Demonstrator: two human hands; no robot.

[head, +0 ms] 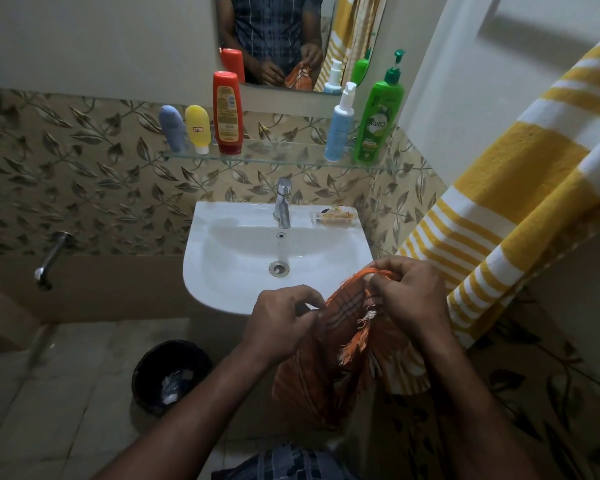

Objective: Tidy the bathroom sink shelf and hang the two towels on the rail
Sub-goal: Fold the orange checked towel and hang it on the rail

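Observation:
An orange checked towel [329, 368] with a frayed fringe hangs between my hands, in front of the white sink [232, 289]. My left hand [281, 320] pinches its upper edge on the left. My right hand [409, 292] grips the bunched top edge on the right. A yellow and white striped towel [520, 209] hangs draped at the right wall. On the glass shelf [278, 157] stand a blue tube [172, 128], a yellow tube [198, 128], a red bottle [226, 112], a light blue pump bottle [340, 126] and a green pump bottle [378, 116].
A mirror [278, 39] hangs above the shelf. A chrome tap [283, 202] and a small wrapped packet [335, 216] sit on the sink's back rim. A black bin [172, 375] stands on the floor at the left, below a wall spout [52, 258].

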